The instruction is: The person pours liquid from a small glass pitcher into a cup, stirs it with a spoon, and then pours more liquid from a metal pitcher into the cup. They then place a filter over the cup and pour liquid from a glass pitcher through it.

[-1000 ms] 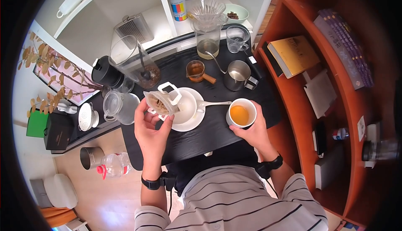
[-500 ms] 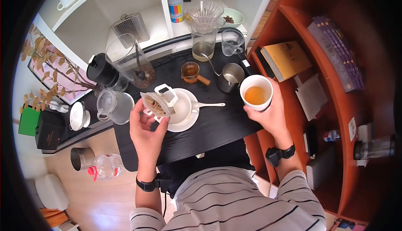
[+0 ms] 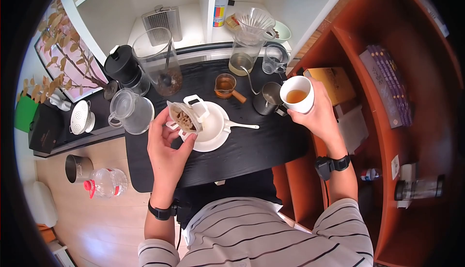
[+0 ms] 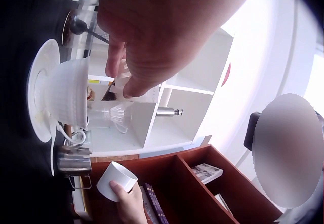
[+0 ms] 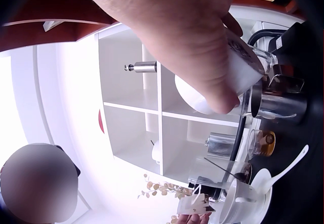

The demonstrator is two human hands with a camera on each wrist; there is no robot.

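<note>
My left hand (image 3: 164, 148) pinches a drip coffee bag (image 3: 184, 119) with white paper hangers, its top open on brown grounds. It is held over the left side of a white teacup (image 3: 211, 130), which stands on a saucer (image 3: 210, 147). A white spoon (image 3: 246, 126) lies across the saucer, its handle out to the right. My right hand (image 3: 320, 114) grips a white cup (image 3: 301, 103) with amber liquid in it, raised at the table's right side. In the head view that cup overlaps the handle of a steel gooseneck pitcher (image 3: 265, 103).
Behind the teacup sits a small glass pot (image 3: 224, 84) with a wooden handle. A glass jug (image 3: 133, 111), a black grinder (image 3: 125, 66) and a tall glass container (image 3: 157, 66) stand at the left. A glass dripper (image 3: 253, 21) tops a carafe at the back. Wooden shelves (image 3: 361, 56) border the right.
My right hand has carried the cup of amber liquid right and away from my body, up by the steel pitcher. My left hand keeps the coffee bag over the teacup. The head view has shifted.
</note>
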